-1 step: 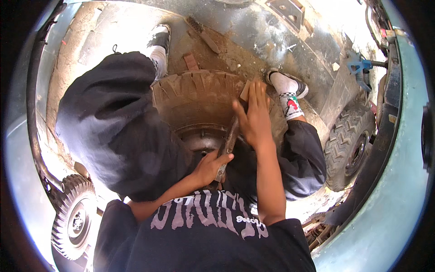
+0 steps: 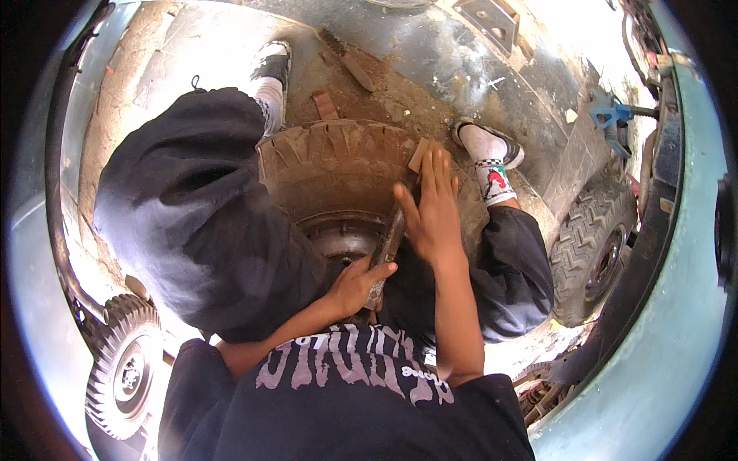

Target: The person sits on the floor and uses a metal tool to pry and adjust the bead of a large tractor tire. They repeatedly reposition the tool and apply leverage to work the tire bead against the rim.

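Between my legs stands a dusty, worn tire (image 2: 330, 165) with a dark rim (image 2: 342, 238). My left hand (image 2: 356, 286) is closed round the near end of a long, narrow, worn metal bar (image 2: 393, 237), which slants up and away over the tire. At its far end, my right hand (image 2: 434, 203) lies flat with straight fingers, thumb apart. A small tan block (image 2: 418, 156) shows beside those fingers, on the tire's tread. Whether the block is joined to the bar is hidden by my right hand.
A wooden-handled brush (image 2: 350, 61) and a reddish-brown piece (image 2: 324, 105) lie beyond the tire. Another chunky tire (image 2: 588, 257) stands at right, below a blue tool (image 2: 613, 117). At left is a wheel (image 2: 127, 373). A metal bracket (image 2: 490, 23) is at the far right.
My right hand has shifted slightly toward me along the bar, and a little more of the tan block shows. My left hand keeps its grip in about the same place.
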`<state>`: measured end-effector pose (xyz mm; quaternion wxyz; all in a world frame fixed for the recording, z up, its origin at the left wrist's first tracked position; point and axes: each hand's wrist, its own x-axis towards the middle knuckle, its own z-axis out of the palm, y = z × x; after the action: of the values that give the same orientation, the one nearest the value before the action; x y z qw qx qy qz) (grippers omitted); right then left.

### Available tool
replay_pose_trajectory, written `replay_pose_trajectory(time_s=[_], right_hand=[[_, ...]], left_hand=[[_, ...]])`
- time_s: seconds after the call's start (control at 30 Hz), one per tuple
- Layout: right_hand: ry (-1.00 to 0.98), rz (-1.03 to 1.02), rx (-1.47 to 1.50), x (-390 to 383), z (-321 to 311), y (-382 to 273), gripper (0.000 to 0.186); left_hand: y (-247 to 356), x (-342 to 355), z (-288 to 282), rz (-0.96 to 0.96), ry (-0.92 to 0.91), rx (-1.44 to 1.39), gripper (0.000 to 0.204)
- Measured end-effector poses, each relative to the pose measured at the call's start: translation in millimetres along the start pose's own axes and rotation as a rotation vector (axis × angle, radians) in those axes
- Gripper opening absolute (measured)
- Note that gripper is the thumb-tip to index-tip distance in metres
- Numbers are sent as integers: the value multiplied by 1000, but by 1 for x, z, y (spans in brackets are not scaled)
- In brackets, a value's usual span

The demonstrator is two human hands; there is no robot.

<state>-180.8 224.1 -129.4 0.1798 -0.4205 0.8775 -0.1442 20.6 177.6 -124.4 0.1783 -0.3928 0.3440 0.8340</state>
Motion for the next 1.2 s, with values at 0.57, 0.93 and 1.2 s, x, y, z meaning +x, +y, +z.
replay_pose_trajectory(time_s=[0.57, 0.93, 1.2], right_hand=[[-51, -53, -55, -14, -2, -16, 90], [43, -53, 114, 15, -10, 9, 74], [74, 115, 418, -7, -29, 13, 36]], left_hand=[[9, -15, 5, -79, 11, -20, 54], [5, -10, 2, -19, -2, -8, 56], [-6, -6, 2, 16, 12, -12, 57]])
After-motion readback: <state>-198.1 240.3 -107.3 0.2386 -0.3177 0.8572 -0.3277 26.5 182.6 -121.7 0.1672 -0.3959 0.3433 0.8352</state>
